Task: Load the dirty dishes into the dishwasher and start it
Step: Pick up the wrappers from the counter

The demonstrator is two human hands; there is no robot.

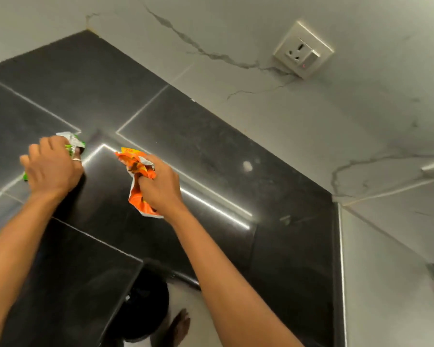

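Note:
My left hand (52,167) grips a crumpled green and silver wrapper (73,144) just above the black countertop (185,136). My right hand (160,186) grips a crumpled orange wrapper (138,169), whose lower end (142,205) hangs below the wrist. Both hands are over the left middle of the counter, about a hand's width apart. No dishes and no dishwasher are in view.
A white marble-look wall (311,121) runs behind the counter and carries a wall socket (303,50). A small pale spot (247,166) lies on the counter to the right. Below the counter edge stand a dark round bin (145,304) and a bare foot (182,324).

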